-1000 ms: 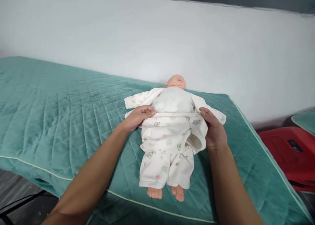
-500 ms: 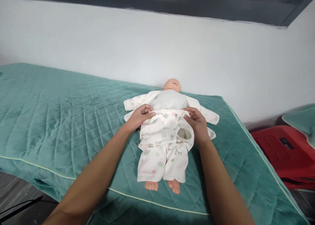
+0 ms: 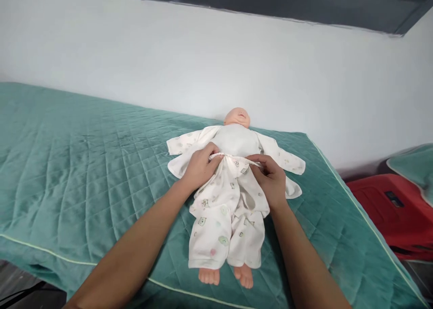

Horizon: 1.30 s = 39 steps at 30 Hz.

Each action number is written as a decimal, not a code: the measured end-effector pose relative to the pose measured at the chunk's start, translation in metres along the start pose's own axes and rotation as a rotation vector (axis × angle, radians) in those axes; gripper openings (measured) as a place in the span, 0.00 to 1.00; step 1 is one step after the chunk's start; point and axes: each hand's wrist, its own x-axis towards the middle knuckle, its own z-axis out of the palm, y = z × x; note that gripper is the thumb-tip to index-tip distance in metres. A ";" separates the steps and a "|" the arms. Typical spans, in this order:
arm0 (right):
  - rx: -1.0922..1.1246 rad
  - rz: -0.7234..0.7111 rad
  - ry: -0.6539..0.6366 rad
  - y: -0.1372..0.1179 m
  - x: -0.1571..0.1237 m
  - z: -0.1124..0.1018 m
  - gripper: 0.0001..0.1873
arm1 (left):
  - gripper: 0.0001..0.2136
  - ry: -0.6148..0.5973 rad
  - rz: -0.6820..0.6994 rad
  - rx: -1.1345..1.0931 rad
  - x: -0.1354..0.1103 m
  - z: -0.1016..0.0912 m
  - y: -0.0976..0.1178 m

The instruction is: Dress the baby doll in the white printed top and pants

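A baby doll (image 3: 237,117) lies on its back on a green quilted mattress (image 3: 84,160), head toward the wall, bare feet toward me. It wears white printed trousers (image 3: 223,237) and an open white printed jacket (image 3: 184,142) spread out under it. My left hand (image 3: 200,169) is closed on the left side of the trousers' waistband (image 3: 233,157) at the doll's belly. My right hand (image 3: 270,179) pinches the right side of the same waistband. The band is stretched between both hands.
A white wall (image 3: 216,61) runs right behind the mattress. To the right, below the mattress edge, stands a red plastic object (image 3: 395,209) with another green cushion (image 3: 414,167) above it. The mattress's front edge has a pale piping line.
Both hands have come closer together at the doll's waist, gathering the waistband into a tight band. The trousers' top edge has risen a little on the belly. The camera view shifted slightly.
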 end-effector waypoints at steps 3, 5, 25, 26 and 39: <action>-0.004 -0.013 0.018 -0.001 0.002 0.000 0.08 | 0.06 0.104 -0.098 -0.240 0.004 0.000 -0.015; 0.036 -0.001 0.006 0.000 0.005 -0.003 0.10 | 0.07 0.133 -0.219 -0.445 0.006 -0.001 -0.026; 0.082 0.216 -0.472 0.007 0.015 -0.054 0.16 | 0.04 0.004 -0.241 -0.356 0.002 -0.006 -0.037; 0.063 0.220 -0.465 0.008 0.015 -0.054 0.16 | 0.04 0.007 -0.243 -0.337 0.002 -0.006 -0.038; -0.222 0.125 0.027 0.022 0.018 -0.029 0.07 | 0.15 0.074 -0.196 -0.174 0.003 -0.002 -0.033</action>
